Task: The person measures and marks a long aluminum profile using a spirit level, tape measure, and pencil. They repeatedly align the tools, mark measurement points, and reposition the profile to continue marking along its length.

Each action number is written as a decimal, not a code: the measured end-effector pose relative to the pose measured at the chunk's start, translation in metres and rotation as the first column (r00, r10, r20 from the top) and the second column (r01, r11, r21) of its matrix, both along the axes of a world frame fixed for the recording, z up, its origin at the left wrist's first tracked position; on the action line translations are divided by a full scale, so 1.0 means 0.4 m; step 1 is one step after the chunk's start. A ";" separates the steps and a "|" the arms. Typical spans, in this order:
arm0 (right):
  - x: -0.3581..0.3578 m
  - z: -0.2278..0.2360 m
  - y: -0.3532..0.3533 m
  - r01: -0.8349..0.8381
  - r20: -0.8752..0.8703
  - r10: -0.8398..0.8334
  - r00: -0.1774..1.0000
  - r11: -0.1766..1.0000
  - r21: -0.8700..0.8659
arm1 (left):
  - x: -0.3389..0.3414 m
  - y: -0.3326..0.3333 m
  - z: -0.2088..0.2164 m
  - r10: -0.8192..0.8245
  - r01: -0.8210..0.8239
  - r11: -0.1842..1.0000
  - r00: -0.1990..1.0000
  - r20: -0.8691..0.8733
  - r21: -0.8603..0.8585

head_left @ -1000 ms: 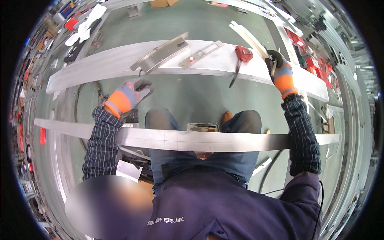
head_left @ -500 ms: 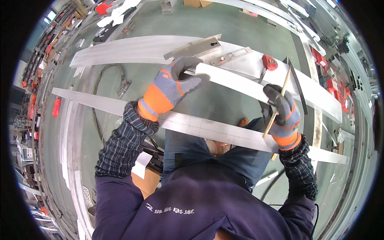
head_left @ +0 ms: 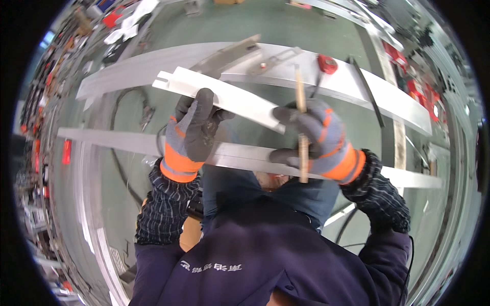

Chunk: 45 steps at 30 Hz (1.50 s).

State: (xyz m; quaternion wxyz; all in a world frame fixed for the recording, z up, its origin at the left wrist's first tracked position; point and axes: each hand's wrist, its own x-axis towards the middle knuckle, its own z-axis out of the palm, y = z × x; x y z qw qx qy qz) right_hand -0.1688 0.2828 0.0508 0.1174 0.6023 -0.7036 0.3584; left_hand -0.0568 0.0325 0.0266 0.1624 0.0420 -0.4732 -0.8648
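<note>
My left hand (head_left: 196, 125), in a grey and orange glove, is closed round the underside of a short white metal profile (head_left: 219, 96), which has a notched end at the left. The profile slants down to the right, above the nearer beam. At its right end the fingers of my right hand (head_left: 322, 140) touch or grip it; blur hides which. Held upright against that gloved hand is a thin wooden pencil (head_left: 300, 92), blurred. Below both hands a long pale metal beam (head_left: 245, 157) with faint marked lines crosses in front of my legs.
A wider beam (head_left: 153, 64) lies beyond, bearing a metal lock plate (head_left: 224, 55), a slotted plate (head_left: 275, 62), a red tape measure (head_left: 327, 64) and a dark angled strip (head_left: 367, 92). A cable (head_left: 116, 140) loops across the floor at left.
The profile has shifted left and now tilts down to the right, its notched end exposed. My left hand has moved lower and left; my right hand has turned inward, bringing the pencil upright.
</note>
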 end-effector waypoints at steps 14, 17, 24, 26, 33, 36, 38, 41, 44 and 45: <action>-0.761 -0.409 0.133 0.755 0.111 -0.865 0.490 0.484 0.442 | 0.112 -0.167 -0.089 -0.057 0.057 0.998 0.998 0.005 0.010; -0.768 -0.458 0.119 0.766 0.080 -0.870 0.487 0.469 0.439 | 0.105 -0.193 -0.087 -0.071 0.071 0.997 0.997 0.006 0.026; -0.710 -0.391 0.059 0.791 -0.037 -0.881 0.471 0.404 0.459 | -0.015 -0.219 0.060 -0.209 0.209 0.954 0.978 0.025 -0.217; -0.683 -0.366 0.057 0.793 -0.008 -0.880 0.475 0.425 0.436 | -0.093 -0.207 0.055 -0.334 0.326 0.928 0.943 -0.015 -0.182; -0.457 -0.119 -0.014 0.573 0.016 -0.573 0.819 0.819 -0.012 | -0.272 -0.151 -0.052 -0.413 0.433 0.862 0.902 0.129 -0.265; -0.266 -0.031 -0.065 0.321 -0.122 -0.332 0.935 0.942 -0.099 | -0.263 -0.118 -0.077 -0.302 0.335 0.779 0.941 0.150 -0.530; -0.230 -0.094 -0.060 0.231 -0.028 -0.236 0.971 0.966 -0.112 | -0.264 -0.094 -0.092 -0.327 0.350 0.791 0.935 0.137 -0.502; -0.179 -0.108 -0.100 0.213 -0.082 -0.217 0.973 0.976 -0.053 | -0.245 -0.073 -0.078 -0.379 0.424 0.840 0.905 0.193 -0.339; -0.176 -0.095 -0.116 0.176 -0.126 -0.177 0.976 0.984 -0.016 | -0.240 -0.071 -0.074 -0.327 0.379 0.875 0.921 0.211 -0.302; -0.176 -0.087 -0.120 0.161 -0.131 -0.162 0.978 0.987 -0.017 | -0.240 -0.070 -0.074 -0.331 0.376 0.872 0.925 0.189 -0.313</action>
